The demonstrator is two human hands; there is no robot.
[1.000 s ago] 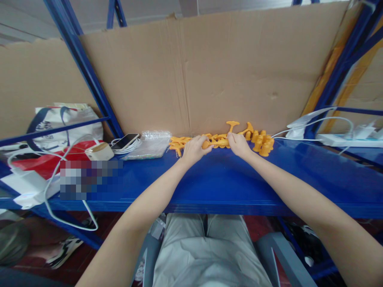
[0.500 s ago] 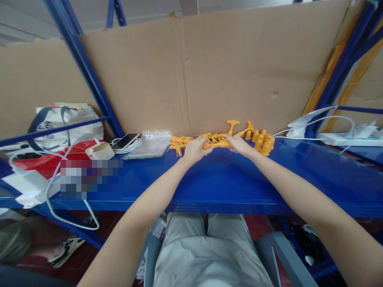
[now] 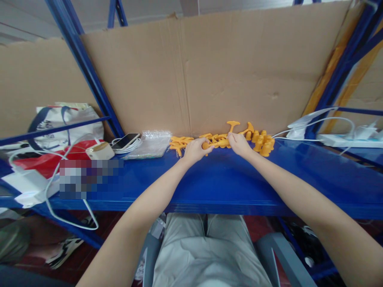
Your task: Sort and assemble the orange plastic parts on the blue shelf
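Observation:
My left hand (image 3: pixel 196 150) is closed around a yellow cup-shaped plastic piece (image 3: pixel 205 146), whose round end faces me. Close by on the right, my right hand (image 3: pixel 240 145) has its fingers pinched at the lower stem of a yellow T-shaped plastic piece (image 3: pixel 233 124); the fingertips are partly hidden. Between and behind the hands lies a pile of yellow T-shaped pieces (image 3: pixel 218 138). More yellow pieces with small chains (image 3: pixel 178 144) lie left of my left hand. Several yellow cup-shaped pieces (image 3: pixel 263 142) stand to the right of my right hand.
All this lies on a blue metal shelf (image 3: pixel 215 179) backed by a cardboard sheet (image 3: pixel 233 71). Leftward are clear plastic bags (image 3: pixel 151 144), a phone (image 3: pixel 127 140), and a white charger (image 3: pixel 100 150) with cables. A power strip (image 3: pixel 347 139) is at the right. Another person's foot (image 3: pixel 64 251) shows below left.
My right hand has moved slightly up and rightward, and its fingers have closed at the T-shaped piece's stem. My left hand has stayed in place with the cup-shaped piece.

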